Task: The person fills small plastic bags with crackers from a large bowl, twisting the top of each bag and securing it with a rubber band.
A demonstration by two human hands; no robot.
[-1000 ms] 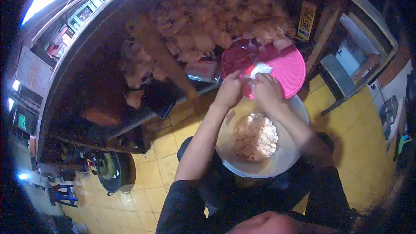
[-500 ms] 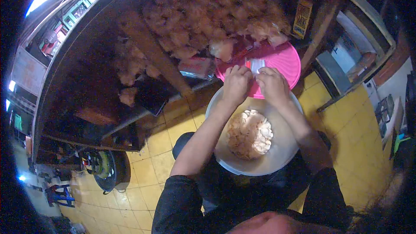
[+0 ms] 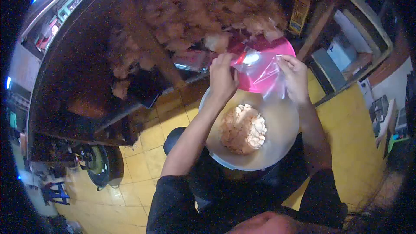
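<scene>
Between both hands, centre far, a clear thin plastic bag (image 3: pixel 260 71) is stretched out flat, held up in the air over the far rim of a basin. Left hand (image 3: pixel 223 77) has its grip pinched shut on the bag's left edge, thumb and fingers together near the top corner. Right hand (image 3: pixel 294 76) has its grip clamped on the bag's right edge, fingers curled over the film. Bag looks empty, with a bright glare spot near its upper left, and pink shows through it.

Directly below and nearer: round pale plastic basin (image 3: pixel 284 134), resting at the person's lap, both forearms crossing over its rim. Inside it, a heap of pale orange-white crackers (image 3: pixel 242 129) sits left of centre, apart from the bag.

Just behind the bag: round pink plastic tray (image 3: pixel 284 48), partly covered by the bag, lying at the near edge of a dark wooden tabletop (image 3: pixel 86 60). Further back on the tabletop, a big pile of packed pale crackers (image 3: pixel 203 13) spreads across to the left. Yellow printed card (image 3: pixel 301 15) stands right of the pile.

Underfoot: yellow tiled floor (image 3: pixel 143 147). Far left on the floor, a dark round wheel-like object (image 3: pixel 93 161), too dim to tell what it is; a blue stool (image 3: pixel 54 190) sits near it. Black sleeves at the bottom edge.
</scene>
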